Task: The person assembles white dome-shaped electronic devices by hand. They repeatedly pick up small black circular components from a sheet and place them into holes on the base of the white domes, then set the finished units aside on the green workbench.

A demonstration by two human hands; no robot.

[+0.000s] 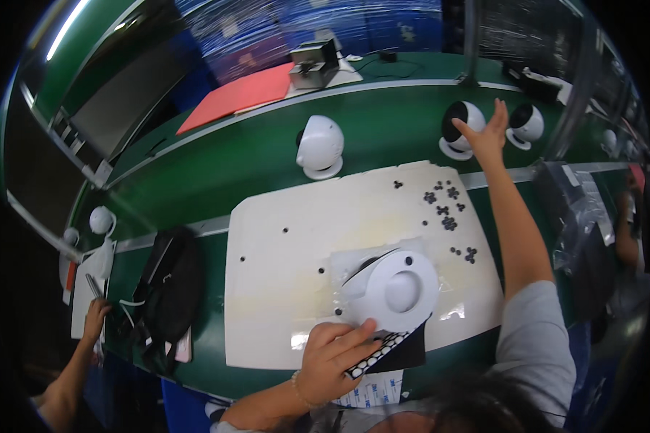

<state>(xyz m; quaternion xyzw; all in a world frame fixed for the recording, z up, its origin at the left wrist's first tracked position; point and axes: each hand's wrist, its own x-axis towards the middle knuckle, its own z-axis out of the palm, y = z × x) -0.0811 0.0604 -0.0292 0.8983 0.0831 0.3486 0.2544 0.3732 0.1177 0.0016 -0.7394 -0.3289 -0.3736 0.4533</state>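
A white round-bodied camera-like device (427, 289) lies on a clear plastic bag with its flat round base facing up; one black dot sits on the base's rim. My left hand (336, 361) is closed on a black strip with white round spots (383, 352), fingertips beside the base's lower edge. My right hand (487, 133) is stretched far out on the right, fingers apart. Its thumb overlaps the dark face of an upright white device (471, 115); whether they touch, I cannot tell. Small black round pads (449, 223) lie in clusters on the white sheet (267, 303).
Another white device (321, 144) stands behind the sheet, one more (529, 124) at far right. A black bag (173, 289) lies left, near another person's hand (95, 317). At the back are a red sheet (238, 97) and a metal box (314, 65). Plastic-wrapped items (574, 209) lie right.
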